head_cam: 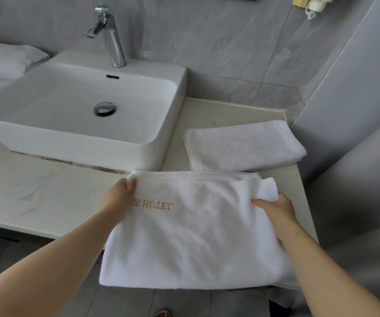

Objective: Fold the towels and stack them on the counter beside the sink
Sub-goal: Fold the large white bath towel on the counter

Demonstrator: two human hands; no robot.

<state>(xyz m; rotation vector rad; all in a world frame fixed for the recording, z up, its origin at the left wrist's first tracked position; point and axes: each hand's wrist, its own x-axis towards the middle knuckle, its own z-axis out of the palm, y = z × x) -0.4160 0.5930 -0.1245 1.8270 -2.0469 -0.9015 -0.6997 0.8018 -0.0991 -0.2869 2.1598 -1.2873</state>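
Mid-fold on hotel towel (196, 236): L hand (118, 195) pinches its 10 o'clock corner, R hand (273, 207) grips the bunched 2 o'clock corner (logo up), near end overhangs counter (36, 191). Folded towel (244, 147) lies at its 12 o'clock, beside sink (93, 145). Next prob: fold again, then stack on it

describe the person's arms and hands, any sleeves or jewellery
The left hand and right hand are bare: no gloves, rings, watch or bracelet visible. Both forearms are uncovered too, with no sleeve in view.
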